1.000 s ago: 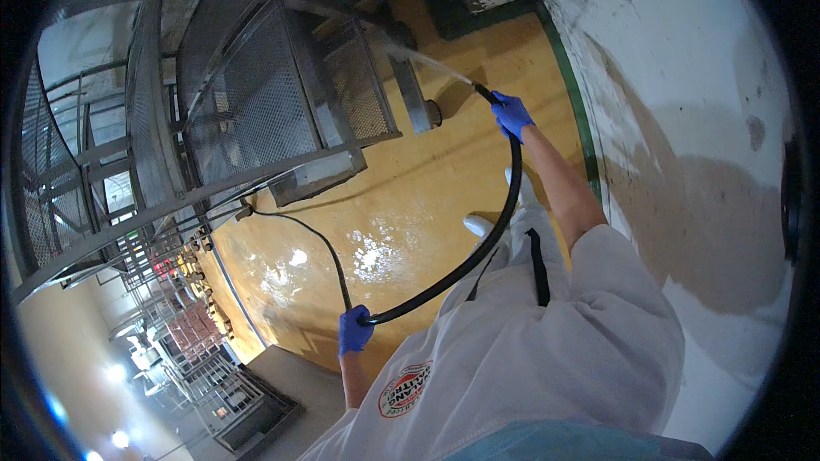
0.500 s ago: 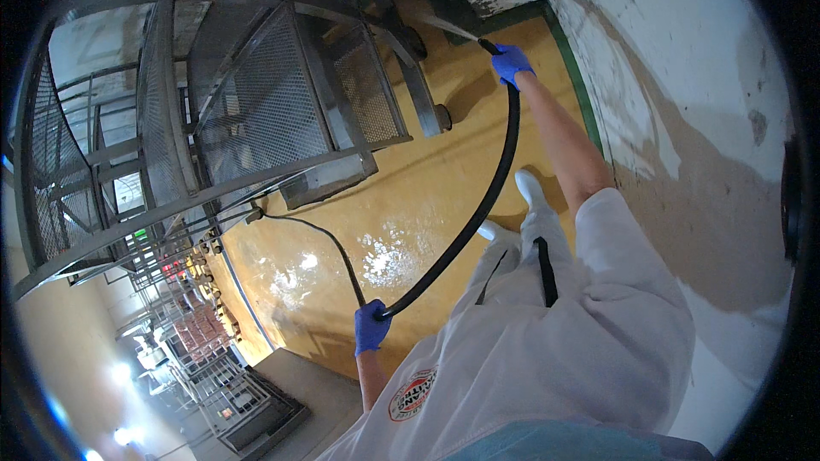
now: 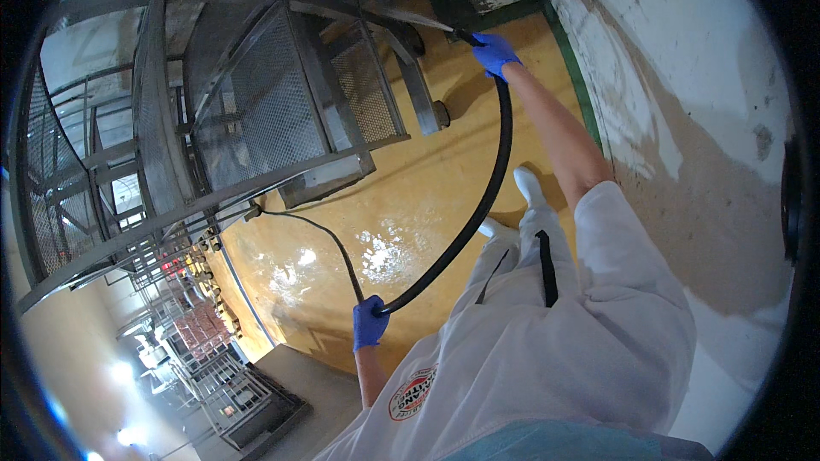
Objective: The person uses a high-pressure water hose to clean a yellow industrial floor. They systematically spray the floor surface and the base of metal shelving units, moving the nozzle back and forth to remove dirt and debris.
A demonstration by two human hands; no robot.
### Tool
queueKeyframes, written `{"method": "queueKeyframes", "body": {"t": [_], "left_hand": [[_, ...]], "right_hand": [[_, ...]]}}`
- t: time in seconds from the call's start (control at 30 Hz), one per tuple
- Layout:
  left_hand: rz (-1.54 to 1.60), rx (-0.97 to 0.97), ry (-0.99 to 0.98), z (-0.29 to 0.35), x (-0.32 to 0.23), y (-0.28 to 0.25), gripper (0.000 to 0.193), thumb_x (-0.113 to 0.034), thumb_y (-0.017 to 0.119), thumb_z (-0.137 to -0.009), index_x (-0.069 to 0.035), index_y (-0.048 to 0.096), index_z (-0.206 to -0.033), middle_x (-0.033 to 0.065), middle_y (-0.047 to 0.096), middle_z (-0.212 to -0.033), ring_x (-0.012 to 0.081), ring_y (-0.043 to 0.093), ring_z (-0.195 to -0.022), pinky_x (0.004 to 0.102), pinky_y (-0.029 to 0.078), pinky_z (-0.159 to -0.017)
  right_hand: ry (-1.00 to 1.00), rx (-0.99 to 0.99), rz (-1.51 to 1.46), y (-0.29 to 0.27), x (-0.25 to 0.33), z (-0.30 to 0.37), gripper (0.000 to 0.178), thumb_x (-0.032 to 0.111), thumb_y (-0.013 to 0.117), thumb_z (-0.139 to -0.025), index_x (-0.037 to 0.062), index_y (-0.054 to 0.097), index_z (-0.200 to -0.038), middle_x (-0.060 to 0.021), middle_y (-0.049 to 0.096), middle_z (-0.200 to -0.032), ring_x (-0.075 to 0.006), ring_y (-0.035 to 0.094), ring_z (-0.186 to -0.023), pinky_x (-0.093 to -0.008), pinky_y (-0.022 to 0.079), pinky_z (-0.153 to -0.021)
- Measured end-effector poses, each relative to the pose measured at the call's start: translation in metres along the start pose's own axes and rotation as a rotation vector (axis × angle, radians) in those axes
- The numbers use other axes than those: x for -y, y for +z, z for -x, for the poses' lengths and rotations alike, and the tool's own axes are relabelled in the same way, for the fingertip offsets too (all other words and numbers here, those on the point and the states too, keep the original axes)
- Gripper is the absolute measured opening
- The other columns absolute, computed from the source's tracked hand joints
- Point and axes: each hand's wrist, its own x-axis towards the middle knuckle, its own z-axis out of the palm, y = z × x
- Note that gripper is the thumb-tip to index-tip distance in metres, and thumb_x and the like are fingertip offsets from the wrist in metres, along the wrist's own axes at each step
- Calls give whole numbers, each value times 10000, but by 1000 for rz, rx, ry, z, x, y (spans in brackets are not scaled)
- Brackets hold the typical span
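Observation:
A black hose (image 3: 483, 209) curves between my two blue-gloved hands. Near its spraying end, my right hand (image 3: 494, 55) is closed around it, with the arm stretched far forward. From the tip a jet of water (image 3: 418, 19) shoots leftward toward the lower part of a metal rack with perforated panels (image 3: 265, 111). My left hand (image 3: 369, 323) grips the hose lower down, near my body. Past that hand, the hose runs on over the wet yellow floor (image 3: 418, 179) toward the rack's base. My fingers are partly hidden by the gloves' backs.
A stained white wall (image 3: 683, 119) with a green base strip (image 3: 572, 77) rises on the right. Wheels (image 3: 442, 115) sit under the rack. Farther left stand racks loaded with reddish goods (image 3: 201, 329). My white boots (image 3: 528, 188) are on the floor.
My right hand has shifted a little to the left and slightly up, carrying the hose end with it. The water jet now points more leftward. My left hand has barely moved.

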Motion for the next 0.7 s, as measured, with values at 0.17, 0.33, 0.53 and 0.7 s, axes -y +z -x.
{"method": "queueKeyframes", "body": {"t": [0.17, 0.33, 0.53, 0.7], "left_hand": [[-10, 7, -41, 7, -1, 2, 172, -83, 670, -667, -53, 512, -609, 135, 463, -510, 249, 424, -442, 336, 357, -451], [-34, -4, -29, -1, -8, -1, 140, -69, 654, -671, -52, 524, -622, 150, 487, -523, 245, 435, -440, 335, 364, -453], [-5, -10, -22, -12, -12, 0, 139, -47, 652, -663, -51, 517, -629, 139, 474, -511, 242, 448, -440, 330, 360, -450], [-35, -16, 45, -19, -8, 1, 133, -36, 647, -657, -52, 517, -632, 129, 469, -510, 219, 431, -439, 323, 357, -449]], "right_hand": [[-10, 68, -12, 7, 15, -1, 441, 133, 455, -806, 114, 507, -1244, -151, 588, -618, -210, 566, -461, -350, 456, -437], [-58, 69, -21, 2, 32, -13, 419, 134, 458, -803, 100, 533, -1214, -135, 586, -600, -199, 565, -457, -347, 451, -437], [-95, 34, 27, -5, 49, -21, 394, 150, 470, -797, 85, 559, -1176, -132, 594, -608, -195, 573, -461, -350, 466, -462], [-110, 22, -14, -13, 46, -19, 353, 152, 465, -801, 68, 585, -1122, -141, 594, -616, -205, 582, -480, -355, 473, -472]]}}
